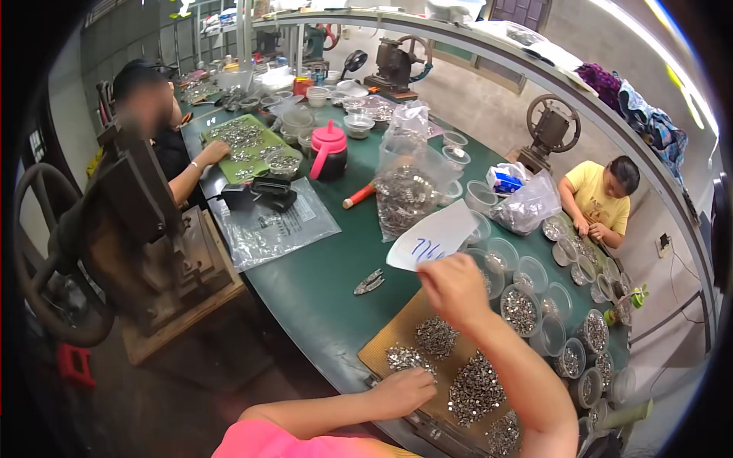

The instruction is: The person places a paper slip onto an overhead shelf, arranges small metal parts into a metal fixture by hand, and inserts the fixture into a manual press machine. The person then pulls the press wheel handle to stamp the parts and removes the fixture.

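My right hand is raised over the table and pinches a white paper slip with blue handwritten figures, partly covered by my fingers. My left hand rests low at the near edge of a tan board, its fingers curled beside a small pile of shiny metal parts. Whatever is in those fingers, if anything, is hidden. More piles of small metal parts lie on the board under my right forearm. A small cluster of longer metal pieces lies on the green table.
Clear plastic tubs of metal parts crowd the right side. Behind the slip stands a filled plastic bag, near a pink-lidded jug. One person works at right, another at left beside a hand press.
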`<action>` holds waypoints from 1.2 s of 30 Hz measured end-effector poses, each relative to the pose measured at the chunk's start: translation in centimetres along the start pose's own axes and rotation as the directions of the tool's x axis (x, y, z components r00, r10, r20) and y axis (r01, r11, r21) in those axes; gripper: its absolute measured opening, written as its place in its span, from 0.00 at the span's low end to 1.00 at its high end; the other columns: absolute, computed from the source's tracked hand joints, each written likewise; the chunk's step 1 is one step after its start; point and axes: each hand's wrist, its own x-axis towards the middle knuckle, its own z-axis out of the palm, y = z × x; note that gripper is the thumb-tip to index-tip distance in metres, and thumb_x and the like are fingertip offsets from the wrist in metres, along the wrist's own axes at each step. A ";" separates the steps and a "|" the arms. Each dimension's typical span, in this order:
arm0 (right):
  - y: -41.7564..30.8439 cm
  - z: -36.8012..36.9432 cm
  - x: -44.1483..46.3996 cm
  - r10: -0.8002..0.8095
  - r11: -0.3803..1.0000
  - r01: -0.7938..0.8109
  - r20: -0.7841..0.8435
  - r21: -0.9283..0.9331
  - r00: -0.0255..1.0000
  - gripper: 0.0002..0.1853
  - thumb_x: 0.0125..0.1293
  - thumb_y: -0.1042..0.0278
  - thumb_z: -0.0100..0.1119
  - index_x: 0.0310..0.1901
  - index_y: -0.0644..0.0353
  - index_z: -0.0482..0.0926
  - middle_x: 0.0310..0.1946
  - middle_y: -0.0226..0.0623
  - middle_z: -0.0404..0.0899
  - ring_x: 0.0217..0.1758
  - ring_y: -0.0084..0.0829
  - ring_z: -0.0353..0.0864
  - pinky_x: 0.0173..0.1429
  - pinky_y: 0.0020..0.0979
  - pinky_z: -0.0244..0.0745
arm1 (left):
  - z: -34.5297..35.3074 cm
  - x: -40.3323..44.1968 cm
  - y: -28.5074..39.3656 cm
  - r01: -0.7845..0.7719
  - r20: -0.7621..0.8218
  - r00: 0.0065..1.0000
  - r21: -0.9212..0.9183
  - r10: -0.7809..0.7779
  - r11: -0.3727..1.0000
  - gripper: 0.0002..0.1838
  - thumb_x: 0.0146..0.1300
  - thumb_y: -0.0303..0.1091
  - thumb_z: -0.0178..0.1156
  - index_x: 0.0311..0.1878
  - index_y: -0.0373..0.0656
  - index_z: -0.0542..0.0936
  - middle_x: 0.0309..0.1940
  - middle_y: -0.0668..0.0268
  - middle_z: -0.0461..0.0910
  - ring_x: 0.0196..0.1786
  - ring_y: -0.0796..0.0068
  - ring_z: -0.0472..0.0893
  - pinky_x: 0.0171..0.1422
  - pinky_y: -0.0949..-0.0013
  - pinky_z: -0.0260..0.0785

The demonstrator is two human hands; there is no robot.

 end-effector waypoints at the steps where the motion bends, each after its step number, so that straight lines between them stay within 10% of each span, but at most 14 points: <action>1: -0.2 2.3 0.0 0.030 0.999 -0.031 0.040 0.036 0.999 0.06 0.65 0.72 0.68 0.43 0.55 0.83 0.35 0.37 0.87 0.42 0.40 0.88 0.53 0.44 0.77 | -0.1 0.0 0.1 0.004 0.000 1.000 -0.006 -0.004 1.000 0.08 0.60 0.31 0.66 0.42 0.45 0.81 0.39 0.66 0.74 0.45 0.63 0.77 0.49 0.63 0.76; 12: -3.4 14.1 3.4 0.130 0.942 -0.220 0.329 0.253 0.935 0.11 0.75 0.61 0.58 0.55 0.51 0.81 0.36 0.47 0.88 0.41 0.51 0.88 0.44 0.50 0.81 | 0.0 0.0 0.1 0.040 0.049 0.998 -0.074 -0.036 0.996 0.10 0.58 0.30 0.61 0.42 0.39 0.82 0.47 0.60 0.77 0.52 0.58 0.78 0.56 0.59 0.76; 17: -6.0 12.1 2.1 -0.002 0.946 -0.200 0.622 0.255 0.783 0.32 0.75 0.52 0.62 0.73 0.61 0.70 0.67 0.44 0.78 0.73 0.46 0.74 0.76 0.57 0.64 | -0.8 0.3 0.1 0.086 0.225 0.972 -0.068 -0.068 0.994 0.13 0.62 0.32 0.61 0.47 0.38 0.83 0.52 0.55 0.80 0.58 0.54 0.81 0.59 0.55 0.78; 21: -6.6 10.8 -2.5 -0.119 0.986 0.041 0.503 0.164 0.856 0.30 0.73 0.53 0.63 0.72 0.58 0.72 0.70 0.44 0.75 0.76 0.48 0.71 0.77 0.59 0.64 | 0.1 -0.3 0.0 0.075 0.093 0.994 -0.102 -0.066 0.992 0.13 0.62 0.32 0.62 0.48 0.37 0.85 0.53 0.54 0.81 0.57 0.51 0.83 0.59 0.53 0.79; 29: -5.9 9.1 -4.3 0.088 0.991 -0.127 0.470 0.052 0.879 0.23 0.71 0.57 0.65 0.62 0.62 0.80 0.70 0.50 0.75 0.73 0.47 0.74 0.73 0.53 0.68 | 0.1 -0.3 -0.3 0.048 0.150 0.988 -0.084 -0.035 0.995 0.14 0.68 0.33 0.61 0.50 0.34 0.85 0.54 0.50 0.82 0.56 0.47 0.83 0.60 0.49 0.77; 32: -6.7 7.4 -4.3 -0.098 0.966 -0.054 0.556 0.251 0.825 0.20 0.70 0.59 0.65 0.58 0.61 0.81 0.65 0.47 0.80 0.68 0.46 0.78 0.70 0.48 0.71 | 0.7 -0.4 0.1 0.186 0.209 0.963 -0.050 -0.172 0.981 0.15 0.68 0.34 0.60 0.53 0.35 0.84 0.55 0.48 0.82 0.56 0.46 0.83 0.61 0.51 0.77; 36: -8.6 3.8 -5.9 -0.179 0.943 -0.018 0.554 0.331 0.813 0.18 0.68 0.61 0.67 0.57 0.57 0.84 0.55 0.40 0.87 0.58 0.41 0.86 0.61 0.42 0.77 | 4.5 -1.7 -0.3 0.116 -0.120 0.985 -0.057 -0.122 0.992 0.13 0.73 0.33 0.55 0.53 0.40 0.85 0.56 0.50 0.83 0.57 0.53 0.83 0.61 0.55 0.77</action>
